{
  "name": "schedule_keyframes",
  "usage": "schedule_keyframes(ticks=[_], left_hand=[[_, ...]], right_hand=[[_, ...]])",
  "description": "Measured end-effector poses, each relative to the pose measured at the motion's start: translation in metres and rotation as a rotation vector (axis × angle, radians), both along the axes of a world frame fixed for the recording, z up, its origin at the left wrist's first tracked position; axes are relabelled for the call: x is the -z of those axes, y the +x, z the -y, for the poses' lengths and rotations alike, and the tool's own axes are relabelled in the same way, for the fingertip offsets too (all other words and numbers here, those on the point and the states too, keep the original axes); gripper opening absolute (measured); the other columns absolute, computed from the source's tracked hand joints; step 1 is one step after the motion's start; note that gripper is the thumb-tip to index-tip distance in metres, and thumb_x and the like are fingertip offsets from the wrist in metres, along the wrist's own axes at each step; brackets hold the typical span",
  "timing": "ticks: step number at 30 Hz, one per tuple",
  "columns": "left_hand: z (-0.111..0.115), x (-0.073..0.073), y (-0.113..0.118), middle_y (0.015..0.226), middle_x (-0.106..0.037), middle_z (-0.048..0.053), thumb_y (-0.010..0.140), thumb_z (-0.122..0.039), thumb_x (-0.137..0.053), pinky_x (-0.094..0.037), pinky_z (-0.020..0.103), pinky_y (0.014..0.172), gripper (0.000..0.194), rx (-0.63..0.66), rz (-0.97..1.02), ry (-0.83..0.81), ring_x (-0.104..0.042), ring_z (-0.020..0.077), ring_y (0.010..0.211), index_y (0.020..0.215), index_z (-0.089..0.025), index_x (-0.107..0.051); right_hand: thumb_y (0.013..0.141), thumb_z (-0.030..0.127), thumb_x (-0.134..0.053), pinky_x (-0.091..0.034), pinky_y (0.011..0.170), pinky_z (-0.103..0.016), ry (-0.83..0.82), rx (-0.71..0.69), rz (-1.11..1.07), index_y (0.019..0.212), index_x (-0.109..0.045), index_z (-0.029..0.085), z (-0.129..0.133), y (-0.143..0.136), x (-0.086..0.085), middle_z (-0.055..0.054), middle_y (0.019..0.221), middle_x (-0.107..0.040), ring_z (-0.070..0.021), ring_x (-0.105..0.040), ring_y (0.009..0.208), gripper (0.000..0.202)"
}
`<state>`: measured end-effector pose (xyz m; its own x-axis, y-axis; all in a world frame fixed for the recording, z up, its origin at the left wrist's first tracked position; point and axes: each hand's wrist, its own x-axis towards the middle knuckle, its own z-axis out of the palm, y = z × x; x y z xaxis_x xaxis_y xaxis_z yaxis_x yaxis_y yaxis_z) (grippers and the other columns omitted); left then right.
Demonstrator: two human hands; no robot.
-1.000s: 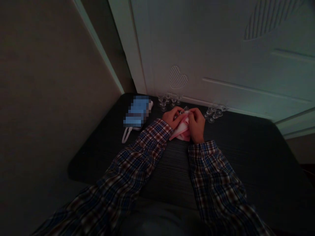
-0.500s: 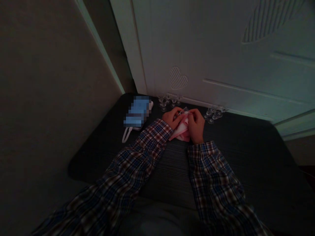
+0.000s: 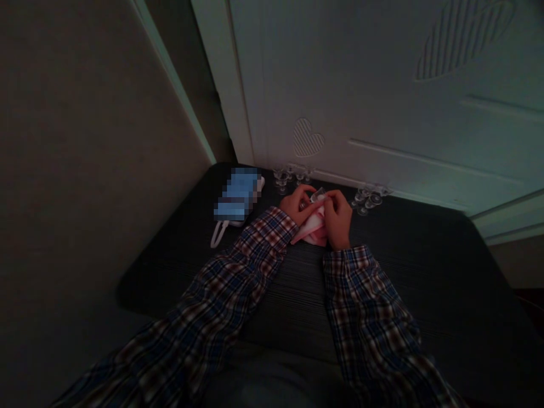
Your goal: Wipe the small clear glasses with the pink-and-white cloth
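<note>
A: From the head camera, where are the hands?

B: Toward 12 o'clock on a dark table [image 3: 289, 300], a person's left hand [image 3: 295, 205] curls narrowly around a partly hidden clear glass [image 3: 318, 195]; the right hand [image 3: 339, 218] pinches a pink-and-white cloth [image 3: 313, 232] beside it. Fingers mask the exact contact.

A: And around them?

B: With the cloth as dial centre, small stemmed glasses [image 3: 281, 178] stand at 11 o'clock, a second glass cluster [image 3: 370, 198] at 2, a lit device [image 3: 238, 192] at 10.

A: How is this best handled?

B: The clear glass looks delicate, suggesting a light, steady left hold, the right working the cloth gently without twisting. Small movements should spare the glasses at 11 and 2.
</note>
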<state>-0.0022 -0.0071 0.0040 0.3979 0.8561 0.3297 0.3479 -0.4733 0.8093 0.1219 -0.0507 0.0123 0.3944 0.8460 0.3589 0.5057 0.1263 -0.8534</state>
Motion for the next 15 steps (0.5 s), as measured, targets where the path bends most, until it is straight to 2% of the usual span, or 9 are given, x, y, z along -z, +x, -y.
schedule_keyframes(ticks=[15], left_hand=[[0.0010,-0.0070,-0.0011,0.074,-0.060,-0.002,0.084,-0.033,-0.049,-0.043,0.018,0.061,0.022,0.027,-0.057,0.014,-0.056,0.0097,0.066,0.099,-0.019,-0.056]], right_hand=[[0.080,0.023,-0.039,-0.035,0.061,-0.023,-0.003,-0.022,0.011,0.078,-0.053,0.020,0.0006,-0.0003,0.0005,0.002,0.070,-0.054,-0.0095,-0.048,0.064,0.015]])
